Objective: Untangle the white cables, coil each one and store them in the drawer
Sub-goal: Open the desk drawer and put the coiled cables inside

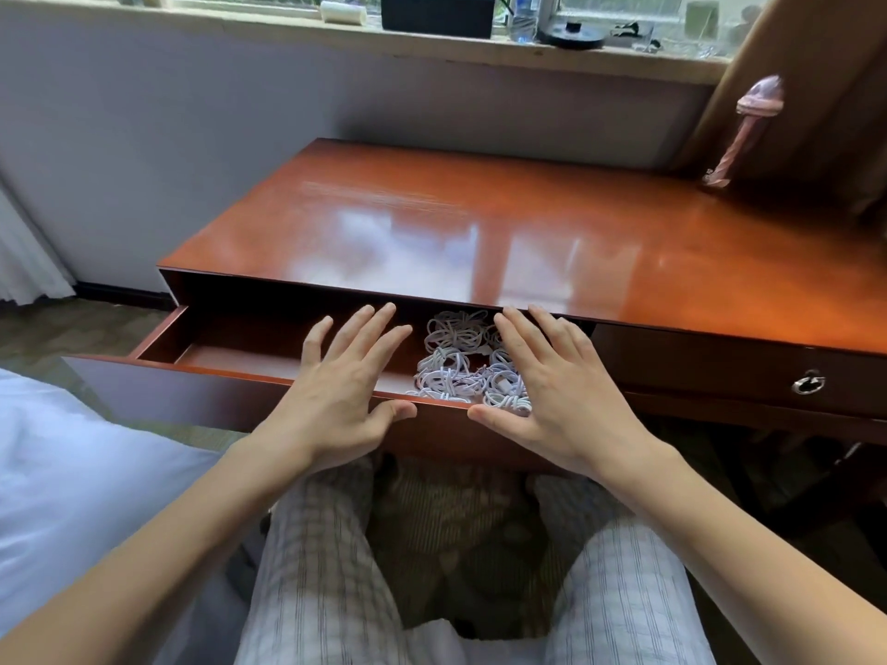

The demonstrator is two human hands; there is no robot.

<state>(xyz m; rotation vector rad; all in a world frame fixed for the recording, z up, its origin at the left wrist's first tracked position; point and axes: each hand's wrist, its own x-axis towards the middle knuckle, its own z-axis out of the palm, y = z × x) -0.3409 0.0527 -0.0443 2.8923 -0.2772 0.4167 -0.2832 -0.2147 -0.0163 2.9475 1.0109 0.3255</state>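
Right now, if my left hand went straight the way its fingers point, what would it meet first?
Likely the desktop's front edge, just past the fingertips of the left hand; depth is unclear; it might slip underneath. The cables lie to its right.

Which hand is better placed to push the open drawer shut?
Probably the left hand: it is open near the middle of the drawer front, so a push should go straight. The right hand is toward the right end, over the white cables.
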